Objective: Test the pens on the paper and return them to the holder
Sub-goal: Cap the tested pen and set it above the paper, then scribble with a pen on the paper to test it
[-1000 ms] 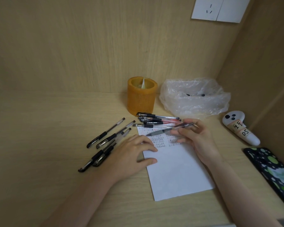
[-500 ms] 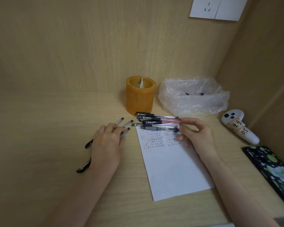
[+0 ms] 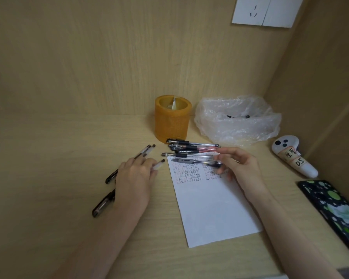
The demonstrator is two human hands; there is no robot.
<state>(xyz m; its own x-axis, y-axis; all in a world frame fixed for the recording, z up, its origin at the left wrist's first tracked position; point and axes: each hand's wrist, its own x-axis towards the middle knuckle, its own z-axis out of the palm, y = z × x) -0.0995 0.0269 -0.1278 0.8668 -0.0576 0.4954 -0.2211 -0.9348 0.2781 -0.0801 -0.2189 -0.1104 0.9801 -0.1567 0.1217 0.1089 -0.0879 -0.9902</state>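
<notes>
An orange cylindrical holder point(image 3: 171, 121) stands at the back of the desk. In front of it lies a pile of several pens point(image 3: 191, 148) across the top edge of a white paper point(image 3: 212, 202) with rows of small test marks. One black pen point(image 3: 195, 162) lies on the paper just below the pile. My right hand point(image 3: 238, 168) hovers at that pen's right end, fingers apart and holding nothing. Left of the paper lie several more pens point(image 3: 144, 151). My left hand point(image 3: 135, 178) covers them, with thumb and fingers closed on the pen nearest the paper point(image 3: 159, 164).
A crumpled clear plastic bag point(image 3: 236, 119) sits right of the holder. A white controller point(image 3: 292, 156) with labels lies by the right wall, and a phone in a green-spotted case point(image 3: 334, 212) lies in front of it. A wall socket point(image 3: 250, 11) is high up.
My right hand laid its pen down below the pile and opened. My left hand left the paper, moved left onto the loose pens and closed on one.
</notes>
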